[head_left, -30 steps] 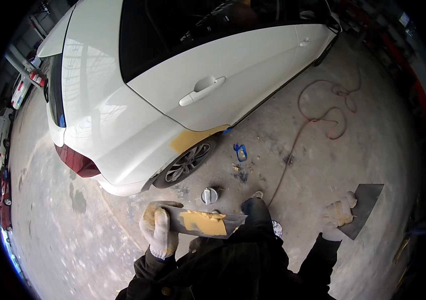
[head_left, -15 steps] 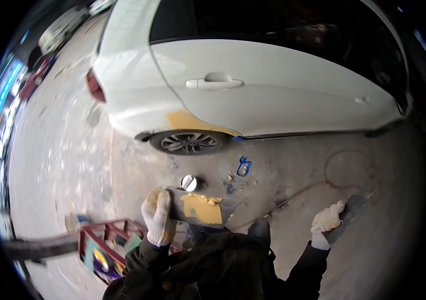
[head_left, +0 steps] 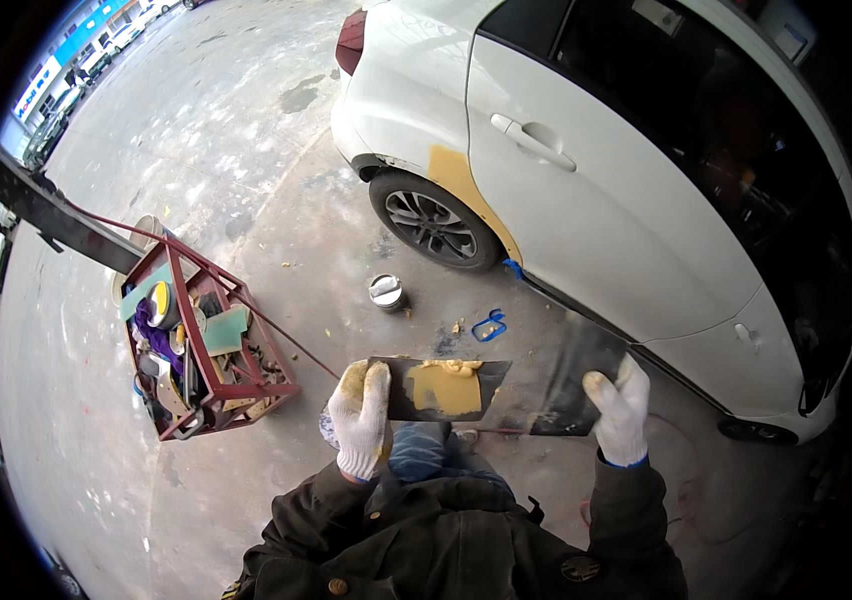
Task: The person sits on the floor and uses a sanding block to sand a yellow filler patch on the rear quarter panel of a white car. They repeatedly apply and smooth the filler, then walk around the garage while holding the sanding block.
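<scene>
My left hand (head_left: pixel 361 408), in a white knit glove with yellow stains, grips the left end of a dark flat spreader plate. Tan body filler (head_left: pixel 448 388) lies spread over that plate (head_left: pixel 402 400), with a thicker ridge along its top edge. To the right, my right hand (head_left: pixel 623 408), gloved too, holds a second dark flat spreader (head_left: pixel 578 375), partly blurred by motion. The two plates are apart, with a narrow gap between them. Beyond them stands a white car (head_left: pixel 616 200); tan filler (head_left: pixel 458 180) covers its rear wheel-arch edge.
A red metal cart (head_left: pixel 211 370) full of tools and supplies stands at left, beside a dark post (head_left: pixel 66 220). On the floor lie a tin can (head_left: pixel 387 292) and a blue tape loop (head_left: pixel 489 326). A red hose (head_left: pixel 276 325) runs past the cart.
My right hand has swung in from the far right, bringing its spreader close to the filler plate. The view has turned right, so the car now appears tilted and the cart fully visible.
</scene>
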`<state>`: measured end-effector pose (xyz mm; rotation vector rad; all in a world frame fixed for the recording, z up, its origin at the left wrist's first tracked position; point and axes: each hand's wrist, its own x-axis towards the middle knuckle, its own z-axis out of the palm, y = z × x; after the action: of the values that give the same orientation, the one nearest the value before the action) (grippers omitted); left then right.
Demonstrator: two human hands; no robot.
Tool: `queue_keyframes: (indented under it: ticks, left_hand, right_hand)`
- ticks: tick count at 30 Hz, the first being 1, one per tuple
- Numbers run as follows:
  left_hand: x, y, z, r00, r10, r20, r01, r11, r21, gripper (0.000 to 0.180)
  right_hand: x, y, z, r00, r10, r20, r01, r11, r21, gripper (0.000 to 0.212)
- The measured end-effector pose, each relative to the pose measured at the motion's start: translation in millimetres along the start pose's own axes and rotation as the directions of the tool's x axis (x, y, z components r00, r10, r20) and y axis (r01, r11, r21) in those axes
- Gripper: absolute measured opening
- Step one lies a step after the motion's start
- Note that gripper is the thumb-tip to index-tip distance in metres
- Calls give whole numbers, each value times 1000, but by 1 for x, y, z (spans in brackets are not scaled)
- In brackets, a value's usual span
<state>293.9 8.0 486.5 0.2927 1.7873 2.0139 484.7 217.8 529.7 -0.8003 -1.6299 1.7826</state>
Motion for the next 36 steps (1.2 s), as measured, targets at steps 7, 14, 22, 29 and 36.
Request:
queue_keyframes:
  ticks: [7, 14, 22, 29, 36]
  left_hand:
    - [-60, 15, -11, 996, 47, 82, -35, 989, -145, 18]
    - [-143, 13, -56, 976, 88, 200, -63, 990, -129, 14]
    - [-252, 15, -150, 853, 134, 504, -208, 974, 93, 22]
    - [-325, 49, -201, 675, 197, 711, -458, 867, 195, 21]
    - [-396, 58, -237, 600, 202, 774, -529, 826, 194, 23]
  right_hand:
    - [-49, -28, 45, 995, -9, 100, 19, 995, -95, 28]
    - [-178, 8, 99, 990, -14, -139, -2, 994, -113, 21]
    - [-330, 33, 167, 917, -46, -396, 25, 998, -57, 8]
    - [-419, 26, 201, 801, -37, -597, 204, 955, 215, 20]
    - [-526, -9, 166, 534, -453, -713, 617, 786, -37, 33]
